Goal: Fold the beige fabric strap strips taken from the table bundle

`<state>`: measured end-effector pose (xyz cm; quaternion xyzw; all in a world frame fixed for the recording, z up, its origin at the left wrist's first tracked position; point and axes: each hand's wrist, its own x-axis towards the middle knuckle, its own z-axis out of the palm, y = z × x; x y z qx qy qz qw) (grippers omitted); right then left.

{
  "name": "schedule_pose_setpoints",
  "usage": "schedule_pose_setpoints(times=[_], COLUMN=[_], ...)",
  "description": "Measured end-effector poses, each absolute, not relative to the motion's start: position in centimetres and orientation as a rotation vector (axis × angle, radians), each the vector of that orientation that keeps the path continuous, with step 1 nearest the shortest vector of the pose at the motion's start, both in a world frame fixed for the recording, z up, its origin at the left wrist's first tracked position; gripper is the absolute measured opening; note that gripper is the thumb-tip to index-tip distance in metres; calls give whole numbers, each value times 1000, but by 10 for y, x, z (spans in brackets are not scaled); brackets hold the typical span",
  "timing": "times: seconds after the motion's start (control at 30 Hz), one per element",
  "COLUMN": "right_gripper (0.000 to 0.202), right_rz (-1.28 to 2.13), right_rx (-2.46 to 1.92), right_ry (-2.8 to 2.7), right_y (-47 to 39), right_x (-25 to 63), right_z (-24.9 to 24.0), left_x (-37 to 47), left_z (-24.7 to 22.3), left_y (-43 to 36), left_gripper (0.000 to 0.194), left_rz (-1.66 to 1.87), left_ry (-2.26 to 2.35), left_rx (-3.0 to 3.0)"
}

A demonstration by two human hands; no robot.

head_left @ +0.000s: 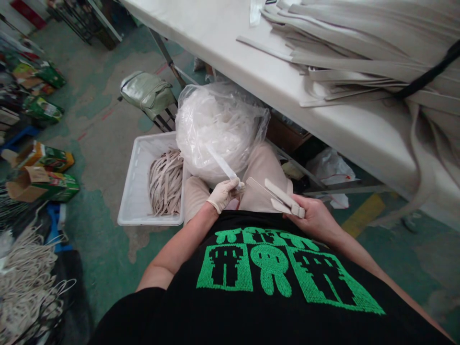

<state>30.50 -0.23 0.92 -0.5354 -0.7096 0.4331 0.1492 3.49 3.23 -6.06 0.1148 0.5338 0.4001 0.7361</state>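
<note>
My left hand (225,194), in a pale glove, pinches the lower end of a white strip (222,163) that reaches up over a clear plastic bag (219,124) of white material on my lap. To its right, my right hand (311,214) is closed around a folded beige strap (283,197), whose ends point up and left. The two hands are apart. Left of the bag, a white plastic bin (134,191) holds a bundle of beige straps (167,184).
A pale table (223,33) runs along the upper right, with a large stack of beige straps (359,48) on it. A green-covered stool (147,93) stands behind the bin. Open cartons (43,187) and a cord heap (28,282) lie at the left.
</note>
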Motion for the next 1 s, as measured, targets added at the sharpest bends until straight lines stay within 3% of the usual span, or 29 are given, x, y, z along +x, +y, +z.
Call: schedule_pose_setpoints(times=[0.3, 0.6, 1.0], right_gripper=[15, 7, 12], right_rz=[1105, 1143, 1168], right_rx=[-1548, -1627, -1596], right_ry=[-2296, -2256, -2157], right_y=[-3, 4, 8], right_x=[289, 290, 296], right_z=[22, 19, 15], left_x=[51, 54, 52], left_z=[-42, -28, -32], left_y=[43, 42, 44], left_gripper=[31, 16, 11], left_rz=[994, 1007, 1039], left_ry=[1120, 1089, 1056], left_rx=[220, 107, 99])
